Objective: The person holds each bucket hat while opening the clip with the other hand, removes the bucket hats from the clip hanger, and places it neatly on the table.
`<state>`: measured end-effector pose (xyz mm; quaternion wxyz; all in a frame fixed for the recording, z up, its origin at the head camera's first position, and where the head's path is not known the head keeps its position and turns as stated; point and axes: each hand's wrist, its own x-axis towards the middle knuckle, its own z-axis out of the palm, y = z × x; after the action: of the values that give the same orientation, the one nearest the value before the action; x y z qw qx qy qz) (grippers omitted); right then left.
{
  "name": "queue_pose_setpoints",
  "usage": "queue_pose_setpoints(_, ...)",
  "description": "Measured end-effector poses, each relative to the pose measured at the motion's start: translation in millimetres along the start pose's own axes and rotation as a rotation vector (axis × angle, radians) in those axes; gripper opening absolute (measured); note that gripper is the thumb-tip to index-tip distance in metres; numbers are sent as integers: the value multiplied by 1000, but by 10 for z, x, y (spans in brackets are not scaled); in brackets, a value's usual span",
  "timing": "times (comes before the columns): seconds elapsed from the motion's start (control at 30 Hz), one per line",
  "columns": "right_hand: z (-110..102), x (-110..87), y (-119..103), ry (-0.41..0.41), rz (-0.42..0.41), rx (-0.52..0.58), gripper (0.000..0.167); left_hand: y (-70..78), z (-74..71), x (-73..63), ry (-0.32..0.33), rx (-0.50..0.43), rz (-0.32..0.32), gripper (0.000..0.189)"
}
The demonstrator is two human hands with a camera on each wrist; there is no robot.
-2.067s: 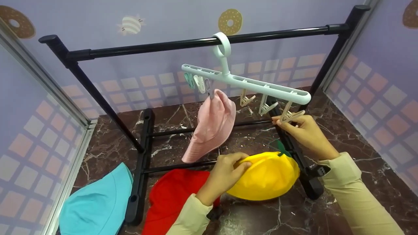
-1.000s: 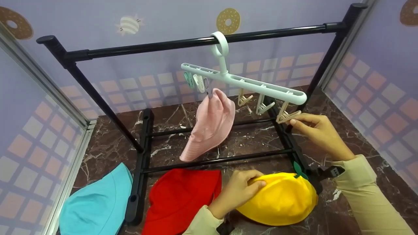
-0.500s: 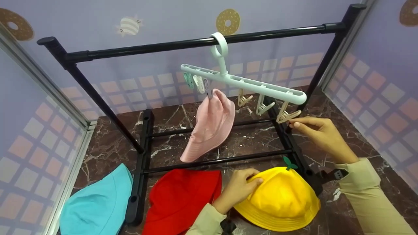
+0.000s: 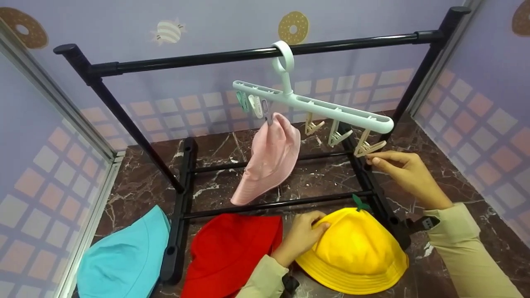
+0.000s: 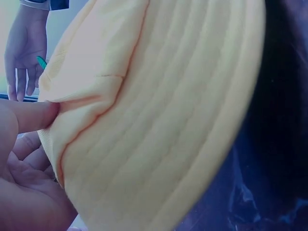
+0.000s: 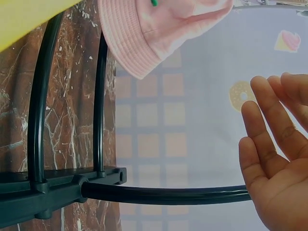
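My left hand (image 4: 304,235) pinches a fold of a yellow bucket hat (image 4: 354,244), thumb on the outside. The hat, with a green leaf sprout (image 4: 359,203) on its crown, is low at the front right. Its stitched brim fills much of the left wrist view. My right hand (image 4: 408,176) is raised, thumb and index tips together just below the beige end clip (image 4: 367,147) of a pale green hanger (image 4: 339,114). Its other fingers are relaxed in the right wrist view. A pink bucket hat (image 4: 269,161) hangs from a grey-purple clip (image 4: 267,111) left of the hanger's middle.
The hanger hooks over the top bar (image 4: 186,61) of a black rack. A red hat (image 4: 232,252) and a turquoise hat (image 4: 124,256) lie at the front left on the dark marbled surface (image 4: 136,174). Walls enclose the back and sides; more clips hang along the hanger.
The yellow hat has come lower and nearer, and turned so its crown points up, still in my left hand. My right hand has drawn slightly right and down from the end clip.
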<state>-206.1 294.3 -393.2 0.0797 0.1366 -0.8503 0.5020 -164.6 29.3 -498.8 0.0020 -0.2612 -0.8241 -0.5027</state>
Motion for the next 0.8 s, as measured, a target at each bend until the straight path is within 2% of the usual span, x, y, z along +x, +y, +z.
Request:
queue_pose_setpoints(0.27, 27, 16, 24, -7, -2, -47, 28, -41, 15, 31, 2, 69, -2, 13)
queue_pose_setpoints(0.6, 50, 32, 71, -12, 11, 21, 29, -80, 26, 77, -15, 106, -28, 12)
queue_pose_setpoints(0.8, 57, 37, 76, -8, 10, -1, 28, -94, 30, 95, -26, 133, -43, 11)
